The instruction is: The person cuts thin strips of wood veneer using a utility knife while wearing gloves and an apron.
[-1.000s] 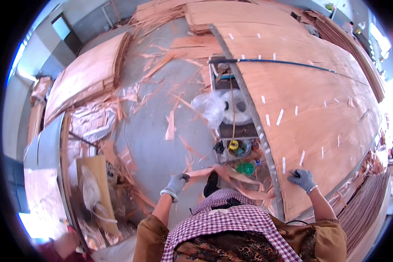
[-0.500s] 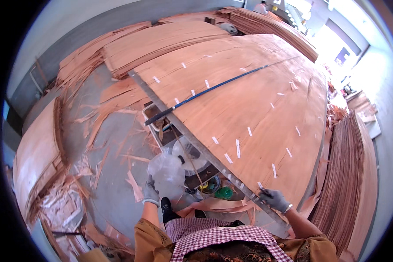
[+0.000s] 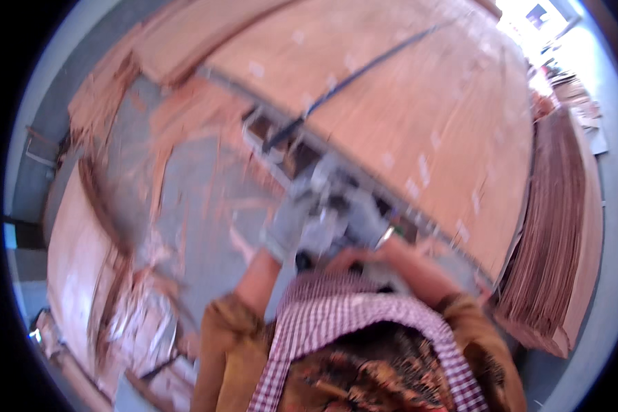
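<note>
1. Both hands had come together since the earlier frame; then they were apart, the right on the sheet edge.
2. Left hand, grey-gloved, was at a crumpled clear plastic bag; grip blurred, cannot tell whether spread or closed.
3. Right hand, gloved, was just beside the bag too; state also unclear.
4. Bag sat at the near edge of the big veneer sheet, above a grey frame.
5. Veneer stack lay on the right.
6. Grey concrete floor was strewn with veneer scraps.
</note>
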A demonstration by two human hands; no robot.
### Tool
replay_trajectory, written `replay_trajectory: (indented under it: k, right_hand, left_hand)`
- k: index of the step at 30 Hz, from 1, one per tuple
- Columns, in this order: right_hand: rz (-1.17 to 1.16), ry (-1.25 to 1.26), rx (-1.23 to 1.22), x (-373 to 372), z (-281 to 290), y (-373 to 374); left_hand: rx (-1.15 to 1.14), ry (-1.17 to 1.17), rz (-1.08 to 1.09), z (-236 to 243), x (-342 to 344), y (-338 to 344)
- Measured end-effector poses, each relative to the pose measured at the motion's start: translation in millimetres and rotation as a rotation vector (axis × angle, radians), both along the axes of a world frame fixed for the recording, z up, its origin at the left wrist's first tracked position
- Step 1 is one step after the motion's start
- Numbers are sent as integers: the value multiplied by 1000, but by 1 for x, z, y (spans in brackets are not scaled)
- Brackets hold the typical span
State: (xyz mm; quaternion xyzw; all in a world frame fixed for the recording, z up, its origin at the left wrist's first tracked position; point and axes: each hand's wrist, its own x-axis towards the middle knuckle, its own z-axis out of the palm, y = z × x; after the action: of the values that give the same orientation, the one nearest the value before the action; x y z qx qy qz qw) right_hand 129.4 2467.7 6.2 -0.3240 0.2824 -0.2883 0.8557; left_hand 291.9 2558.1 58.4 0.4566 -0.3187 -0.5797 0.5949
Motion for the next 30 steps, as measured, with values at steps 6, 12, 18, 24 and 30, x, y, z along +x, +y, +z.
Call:
replay_trajectory:
  k: [6, 12, 18, 24, 30]
  right_hand:
    - [127, 577, -540, -23, 41, -45]
    - [174, 542, -420, -31, 39, -49]
    - [157, 597, -691, -28, 48, -26]
    - [255, 741, -835, -40, 43, -43]
    - [308, 595, -734, -45, 62, -60]
  left_hand:
    - [112, -67, 130, -21, 23, 5]
    - [226, -683, 73, -75, -11, 28]
    - [131, -1200, 79, -93, -48, -1]
    - [137, -978, 77, -20, -34, 23]
    - [-72, -749, 343, 135, 1, 32]
